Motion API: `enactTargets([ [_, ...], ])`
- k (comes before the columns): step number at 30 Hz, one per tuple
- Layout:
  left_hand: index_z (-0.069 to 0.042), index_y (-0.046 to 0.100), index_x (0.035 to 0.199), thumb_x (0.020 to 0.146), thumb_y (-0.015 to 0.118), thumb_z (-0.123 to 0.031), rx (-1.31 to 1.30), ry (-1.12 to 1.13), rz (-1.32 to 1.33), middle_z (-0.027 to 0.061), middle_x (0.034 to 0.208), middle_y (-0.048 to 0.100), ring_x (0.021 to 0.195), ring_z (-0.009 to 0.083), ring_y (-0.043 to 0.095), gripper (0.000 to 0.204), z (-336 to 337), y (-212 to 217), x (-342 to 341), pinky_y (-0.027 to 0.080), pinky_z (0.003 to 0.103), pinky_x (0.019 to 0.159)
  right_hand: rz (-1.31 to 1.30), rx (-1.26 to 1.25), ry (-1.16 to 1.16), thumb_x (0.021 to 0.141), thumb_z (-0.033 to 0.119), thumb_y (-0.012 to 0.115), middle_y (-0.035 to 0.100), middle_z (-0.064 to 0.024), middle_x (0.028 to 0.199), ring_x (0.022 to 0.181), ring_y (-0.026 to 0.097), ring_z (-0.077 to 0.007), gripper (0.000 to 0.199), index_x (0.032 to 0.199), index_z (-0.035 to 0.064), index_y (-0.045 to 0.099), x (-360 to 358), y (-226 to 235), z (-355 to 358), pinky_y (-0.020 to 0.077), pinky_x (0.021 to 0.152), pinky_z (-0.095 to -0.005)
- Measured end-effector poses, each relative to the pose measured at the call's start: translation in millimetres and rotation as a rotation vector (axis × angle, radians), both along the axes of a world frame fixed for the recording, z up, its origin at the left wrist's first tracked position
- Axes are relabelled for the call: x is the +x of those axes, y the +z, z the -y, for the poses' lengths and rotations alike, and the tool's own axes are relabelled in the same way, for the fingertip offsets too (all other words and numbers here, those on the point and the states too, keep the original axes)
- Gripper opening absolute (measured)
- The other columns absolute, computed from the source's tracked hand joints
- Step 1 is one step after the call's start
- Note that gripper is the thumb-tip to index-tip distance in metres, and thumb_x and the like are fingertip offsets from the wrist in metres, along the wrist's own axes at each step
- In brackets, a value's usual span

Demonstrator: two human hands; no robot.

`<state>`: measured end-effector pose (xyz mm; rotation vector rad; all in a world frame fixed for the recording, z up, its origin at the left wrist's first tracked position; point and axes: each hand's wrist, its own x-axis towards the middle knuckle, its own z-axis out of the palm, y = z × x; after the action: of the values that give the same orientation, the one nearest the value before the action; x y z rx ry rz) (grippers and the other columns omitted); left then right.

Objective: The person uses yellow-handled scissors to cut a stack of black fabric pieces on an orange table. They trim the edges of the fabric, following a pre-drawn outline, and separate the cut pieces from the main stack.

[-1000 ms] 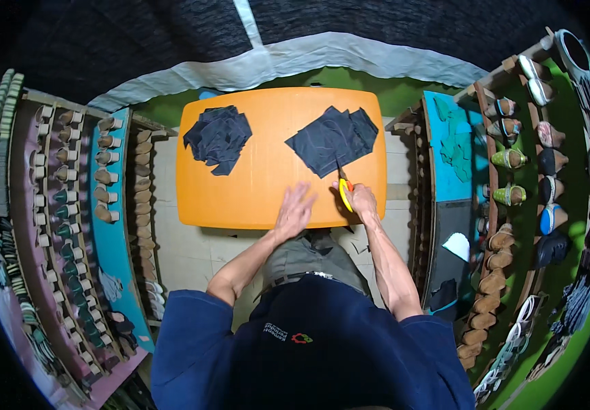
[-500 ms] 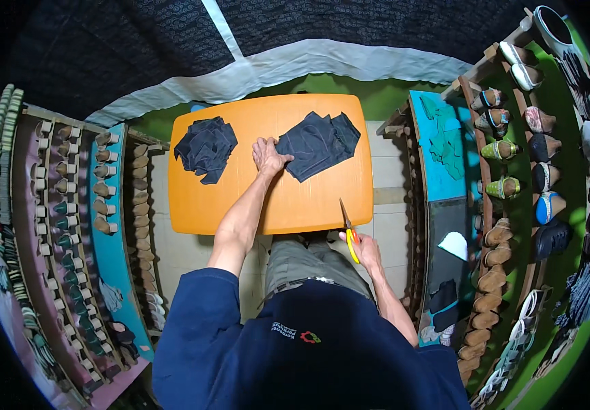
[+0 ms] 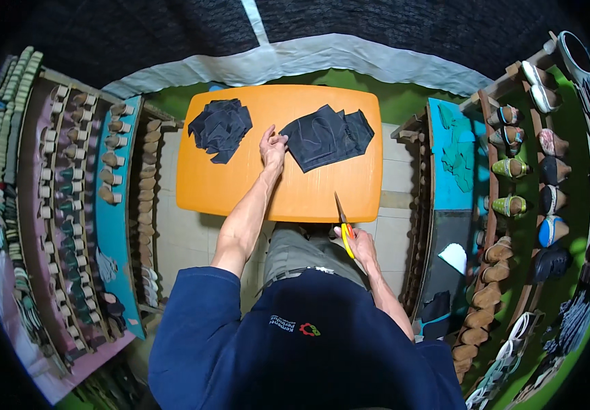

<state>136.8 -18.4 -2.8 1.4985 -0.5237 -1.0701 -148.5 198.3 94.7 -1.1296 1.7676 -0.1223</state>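
Reaching across the orange worktop, the left hand pinches the edge of the dark fabric pile with its fingers, while the right hand grips yellow-handled scissors at the worktop's near edge.

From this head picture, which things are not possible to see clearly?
- Head view: the left hand touches the edge of the right dark fabric pile; whether it pinches a piece is too small to tell.
- Piece count in the left dark fabric pile: pieces overlap.
- Scissors handles: partly covered by the right hand.
- Lap and legs: hidden by the person's own body.
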Motion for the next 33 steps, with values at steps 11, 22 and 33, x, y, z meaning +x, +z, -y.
enactTargets([
  [11, -0.005, 0.060, 0.133, 0.072, 0.081, -0.011, -0.075, -0.277, 0.673, 0.0178, 0.119, 0.060, 0.115, 0.0309, 0.058, 0.065, 7, -4, 1, 0.045, 0.036, 0.102, -0.013, -0.005, 0.061, 0.076, 0.071, 0.070, 0.060, -0.0110, 0.061, 0.060, 0.057, -0.0221, 0.071, 0.068, 0.0012, 0.061, -8, -9, 0, 0.0447, 0.060, -0.0385],
  [22, -0.001, 0.048, 0.142, 0.074, 0.073, 0.005, 0.190, 0.308, -0.506, 0.0168, 0.135, 0.056, 0.119, 0.0289, 0.058, 0.072, -128, 18, -6, 0.046, 0.045, 0.103, 0.606, 0.343, -0.108, 0.081, 0.075, 0.062, 0.047, -0.0015, 0.060, 0.051, 0.051, -0.0111, 0.074, 0.087, 0.0013, 0.058, 29, -18, -5, 0.0429, 0.048, -0.0248],
  [33, -0.003, 0.037, 0.149, 0.079, 0.070, 0.010, 0.051, 0.642, -0.624, 0.0199, 0.130, 0.055, 0.114, 0.0307, 0.060, 0.078, -152, 23, -51, 0.049, 0.042, 0.105, 0.527, 0.392, -0.001, 0.085, 0.078, 0.051, 0.055, -0.0074, 0.066, 0.053, 0.058, -0.0183, 0.083, 0.093, -0.0037, 0.060, 60, -31, 8, 0.0507, 0.051, -0.0316],
])
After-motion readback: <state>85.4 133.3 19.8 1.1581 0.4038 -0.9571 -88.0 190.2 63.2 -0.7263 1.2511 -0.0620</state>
